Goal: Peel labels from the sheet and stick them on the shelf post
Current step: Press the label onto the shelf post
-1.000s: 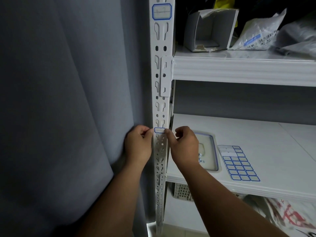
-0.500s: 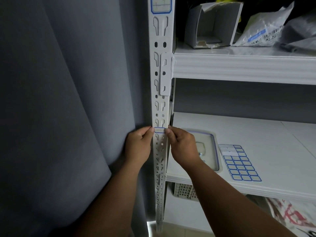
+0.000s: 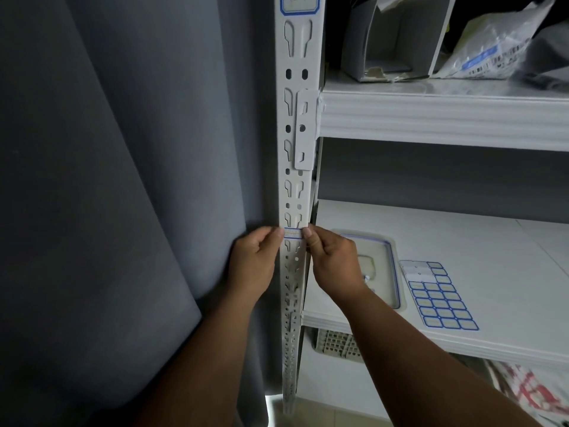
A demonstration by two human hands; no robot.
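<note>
A small blue-bordered label lies across the white perforated shelf post at the height of the middle shelf. My left hand pinches its left end at the post's edge, fingers curled. My right hand pinches the right end the same way. A bigger blue-bordered label sits stuck higher up on the post. The label sheet lies flat on the middle shelf to the right, with several blue labels and a few bare spots at its top.
A grey curtain hangs close against the post's left side. A clear container with a blue-rimmed lid sits beside the sheet. The upper shelf holds an open cardboard box and plastic bags. A slotted basket sits below.
My view has moved closer and slightly lower. Both hands stay at the label's ends on the post, with the thumbs now flatter against it.
</note>
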